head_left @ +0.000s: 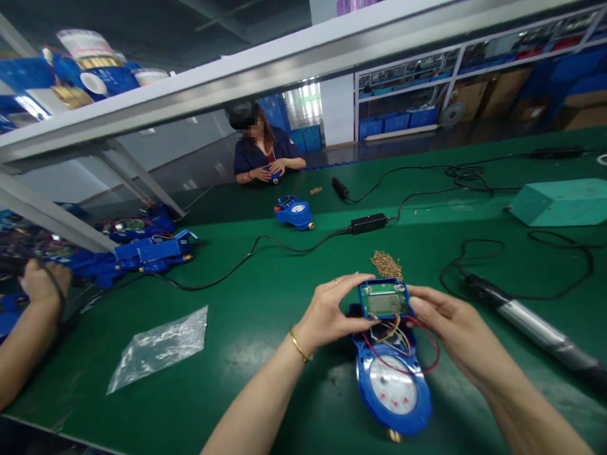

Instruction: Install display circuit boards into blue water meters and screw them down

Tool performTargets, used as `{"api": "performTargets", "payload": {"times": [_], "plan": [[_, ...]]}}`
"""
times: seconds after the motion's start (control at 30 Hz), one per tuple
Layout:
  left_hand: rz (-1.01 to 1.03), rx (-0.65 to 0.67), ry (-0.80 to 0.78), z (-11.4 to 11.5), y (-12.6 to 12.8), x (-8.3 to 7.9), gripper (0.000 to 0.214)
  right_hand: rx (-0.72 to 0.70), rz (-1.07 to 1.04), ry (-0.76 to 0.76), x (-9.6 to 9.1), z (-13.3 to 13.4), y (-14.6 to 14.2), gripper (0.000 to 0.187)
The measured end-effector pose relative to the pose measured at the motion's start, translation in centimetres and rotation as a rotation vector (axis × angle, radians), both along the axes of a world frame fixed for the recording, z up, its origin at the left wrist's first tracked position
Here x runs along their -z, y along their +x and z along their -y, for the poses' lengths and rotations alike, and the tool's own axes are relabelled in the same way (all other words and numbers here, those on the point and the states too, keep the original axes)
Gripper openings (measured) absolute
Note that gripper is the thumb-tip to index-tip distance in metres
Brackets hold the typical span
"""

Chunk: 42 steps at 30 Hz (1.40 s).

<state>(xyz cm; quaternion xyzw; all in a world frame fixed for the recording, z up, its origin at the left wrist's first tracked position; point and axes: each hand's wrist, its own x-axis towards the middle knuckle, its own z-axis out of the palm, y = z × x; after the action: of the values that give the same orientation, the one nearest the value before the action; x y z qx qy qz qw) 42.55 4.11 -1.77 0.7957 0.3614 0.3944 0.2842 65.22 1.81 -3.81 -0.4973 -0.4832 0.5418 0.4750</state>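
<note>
Far left: a co-worker's hand (42, 283) rests at the edge of the surface (265, 291), a dark band on its wrist; the surface is a green, matte mat
Blue housings (147, 253): a heap of glossy moulded plastic parts, with brass fittings showing here and there
Plastic bag (159, 346): clear, crinkled and flat, lying well apart from the work
Second meter (294, 213): blue with a round dial, standing alone further back
Left hand (332, 313): its grip pinches the left edge of the display module (383, 298), thumb below and fingers on top; a thin gold bangle on the wrist
Display module: a small blue frame around a green board and a grey screen; held between both hands just above the top end of the water meter (393, 385)
Brass screws (386, 264): a small, grainy loose heap just behind the module
Water meter: lying flat near the front edge; blue rounded body, white dial under a clear lens, brass stub at its near end
Wires (427, 354): thin red and yellow leads looping from the module down into the meter
Right hand (450, 328): its grip clasps the module's right edge with the fingertips
Step in hand: by my reading, the module is being lined up over the meter's open housing
Next move calls for: a level, gentle seating, with the slack leads tucked in and none pinched
Electric screwdriver (531, 325): a smooth black and silver cylinder on a black cable, lying untouched
Teal box (559, 201): a plain matte box at the far right
</note>
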Motion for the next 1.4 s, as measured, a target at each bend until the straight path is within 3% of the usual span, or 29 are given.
{"api": "performTargets", "payload": {"times": [0.1,0.13,0.2,0.3,0.5,0.63,0.93,1.4], "plan": [[0.022,-0.066,0.079,0.2,-0.4,0.6,0.062,0.347,0.207,0.201,-1.8,2.1,0.0,0.048],[0.023,-0.070,0.113,0.3,-0.5,0.7,0.062,0.405,0.258,0.241,-2.4,3.0,-0.2,0.042],[0.020,-0.064,0.202,0.3,-0.7,1.0,0.060,0.337,0.298,0.244,-3.4,4.6,-1.0,0.033],[-0.003,-0.058,0.344,0.0,-0.9,1.6,0.061,0.183,0.254,0.099,-3.3,5.6,-2.9,0.036],[-0.021,-0.008,0.629,-0.8,-1.3,2.8,0.059,0.221,0.146,-0.026,-1.1,4.1,-4.7,0.044],[-0.046,-0.001,0.688,-1.0,-1.6,2.6,0.054,0.222,-0.024,-0.064,-1.1,3.7,-5.2,0.042],[-0.023,-0.005,0.631,-1.0,-1.6,2.5,0.049,0.261,-0.288,-0.211,-1.6,3.0,-6.9,0.045],[0.011,0.005,0.460,-1.2,-1.8,2.5,0.053,0.258,-0.269,-0.242,-1.8,2.4,-6.8,0.045]]}}
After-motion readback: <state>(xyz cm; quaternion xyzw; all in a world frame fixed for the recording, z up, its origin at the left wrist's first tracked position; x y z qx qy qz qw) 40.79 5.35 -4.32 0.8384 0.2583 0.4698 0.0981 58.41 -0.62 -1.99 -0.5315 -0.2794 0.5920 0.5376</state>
